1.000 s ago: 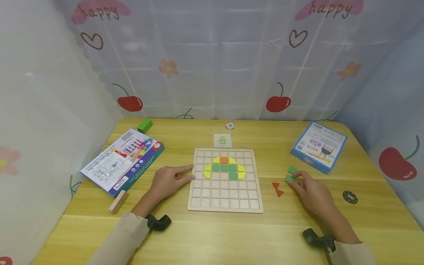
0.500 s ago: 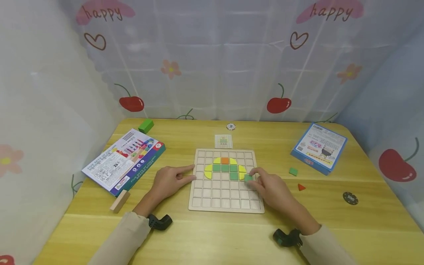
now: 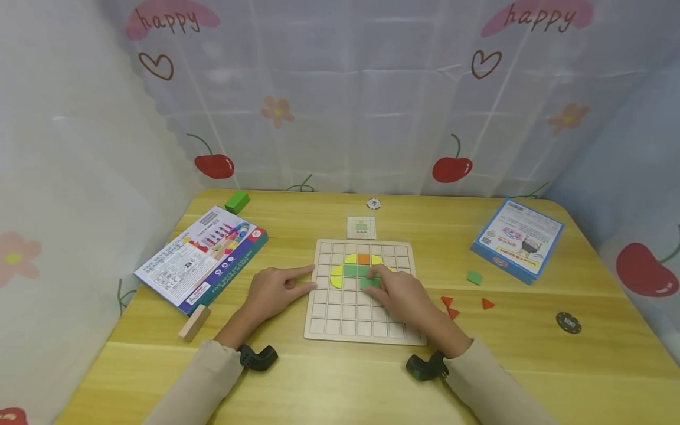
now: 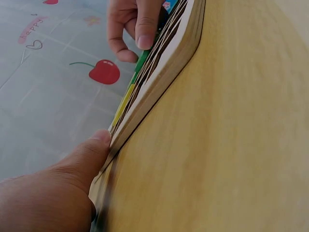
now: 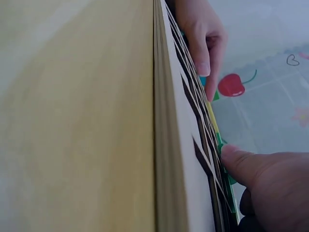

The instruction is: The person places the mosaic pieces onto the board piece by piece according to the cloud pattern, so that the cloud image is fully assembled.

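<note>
two hands work the grid board (image 3: 340, 321): left hand (image 3: 276, 289), fingers straight, braces its edge; right hand (image 3: 398, 295) presses a green tile (image 3: 369, 283) into a cell under the pattern. a skewed tile could jam or nudge neighbouring tiles.

A head camera looks forward and down across the whole table (image 3: 340, 378) from the near edge, while two wrist cameras, low at tabletop level and very close, face each other along the wooden grid board (image 3: 322, 321), a board edge shared by all three views.
</note>
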`<state>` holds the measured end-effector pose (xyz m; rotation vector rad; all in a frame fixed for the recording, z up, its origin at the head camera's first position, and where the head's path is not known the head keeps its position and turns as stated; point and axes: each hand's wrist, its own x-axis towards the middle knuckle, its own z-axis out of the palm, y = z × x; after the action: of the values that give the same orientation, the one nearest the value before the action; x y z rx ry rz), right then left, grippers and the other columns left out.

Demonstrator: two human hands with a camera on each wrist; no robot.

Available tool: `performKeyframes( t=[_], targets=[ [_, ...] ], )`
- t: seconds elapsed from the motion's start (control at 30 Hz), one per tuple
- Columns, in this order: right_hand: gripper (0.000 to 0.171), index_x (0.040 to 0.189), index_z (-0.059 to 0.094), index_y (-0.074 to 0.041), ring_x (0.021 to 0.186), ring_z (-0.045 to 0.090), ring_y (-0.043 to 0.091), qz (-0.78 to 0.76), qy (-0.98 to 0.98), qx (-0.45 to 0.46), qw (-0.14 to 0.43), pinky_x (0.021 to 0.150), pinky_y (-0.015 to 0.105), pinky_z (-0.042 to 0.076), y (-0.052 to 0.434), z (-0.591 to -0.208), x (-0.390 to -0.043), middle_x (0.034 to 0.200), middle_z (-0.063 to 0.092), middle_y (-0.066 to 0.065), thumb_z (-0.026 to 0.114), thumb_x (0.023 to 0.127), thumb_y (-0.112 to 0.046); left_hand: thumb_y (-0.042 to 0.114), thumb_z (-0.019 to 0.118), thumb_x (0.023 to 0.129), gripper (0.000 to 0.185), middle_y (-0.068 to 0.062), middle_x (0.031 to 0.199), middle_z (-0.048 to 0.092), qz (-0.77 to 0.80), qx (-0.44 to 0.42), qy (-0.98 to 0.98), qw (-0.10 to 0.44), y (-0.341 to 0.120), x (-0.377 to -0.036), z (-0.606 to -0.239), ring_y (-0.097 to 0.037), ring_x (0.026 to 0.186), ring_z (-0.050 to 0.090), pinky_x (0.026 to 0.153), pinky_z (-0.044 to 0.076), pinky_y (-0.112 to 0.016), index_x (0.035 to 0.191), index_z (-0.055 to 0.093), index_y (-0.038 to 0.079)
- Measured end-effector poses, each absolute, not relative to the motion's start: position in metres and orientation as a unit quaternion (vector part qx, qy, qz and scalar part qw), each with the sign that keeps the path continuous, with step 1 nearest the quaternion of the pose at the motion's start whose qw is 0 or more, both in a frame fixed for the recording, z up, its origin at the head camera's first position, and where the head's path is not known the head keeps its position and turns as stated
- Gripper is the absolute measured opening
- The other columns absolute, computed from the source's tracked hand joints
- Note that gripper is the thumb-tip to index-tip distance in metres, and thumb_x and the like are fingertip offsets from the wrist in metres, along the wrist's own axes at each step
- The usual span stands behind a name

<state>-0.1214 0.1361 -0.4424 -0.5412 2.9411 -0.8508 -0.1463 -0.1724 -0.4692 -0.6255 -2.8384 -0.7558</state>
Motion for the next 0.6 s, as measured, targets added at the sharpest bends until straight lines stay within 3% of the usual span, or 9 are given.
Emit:
performKeyframes(
  t=[0.4, 0.6],
  targets=[
    [0.021, 0.115, 0.070, -0.028, 0.048, 0.031, 0.004, -0.265, 0.942, -0.196, -0.067, 0.049, 0.026, 0.029, 0.135, -0.459, -0.116, 0.055, 0.039, -0.013, 0.072, 0.097, -0.038, 0.058, 0.070, 0.092, 0.048, 0.012, 0.054, 0.038, -0.247, -0.203, -0.945, 0.062, -0.173, -0.146, -0.470, -0.007, 0.048, 0.032, 0.052, 0.025, -0.029, 0.134, 0.069, 0.034],
    [0.017, 0.113, 0.073, -0.025, 0.049, 0.026, 0.001, -0.335, 0.909, -0.210, -0.133, 0.048, 0.024, 0.026, 0.146, -0.466, -0.112, 0.056, 0.032, -0.016, 0.075, 0.096, -0.027, 0.058, 0.069, 0.092, 0.048, 0.013, 0.053, 0.038, -0.247, -0.206, -0.945, 0.066, -0.172, -0.146, -0.471, -0.007, 0.049, 0.031, 0.052, 0.024, -0.029, 0.133, 0.070, 0.034]
  ],
)
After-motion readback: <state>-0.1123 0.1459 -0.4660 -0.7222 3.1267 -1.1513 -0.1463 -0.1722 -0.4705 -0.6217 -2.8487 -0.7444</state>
